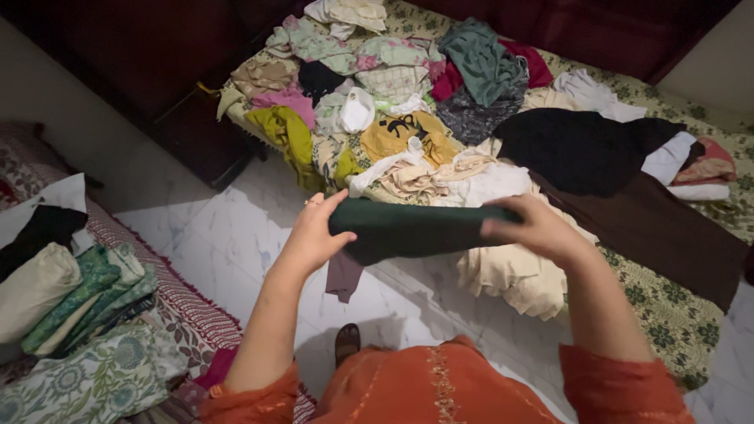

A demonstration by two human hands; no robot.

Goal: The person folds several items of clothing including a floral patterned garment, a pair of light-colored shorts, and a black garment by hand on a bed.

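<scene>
While both hands grip it, dark green folded cloth (412, 229) hangs above white marble floor (228, 235).
Left hand (314, 235) and right hand (534, 228) clamp opposite ends (clothes-heaped bed (667, 306) behind).

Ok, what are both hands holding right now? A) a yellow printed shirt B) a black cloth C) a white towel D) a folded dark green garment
D: the left hand and the right hand grip opposite ends of a folded dark green garment, held above the marble floor in front of the clothes pile.
</scene>
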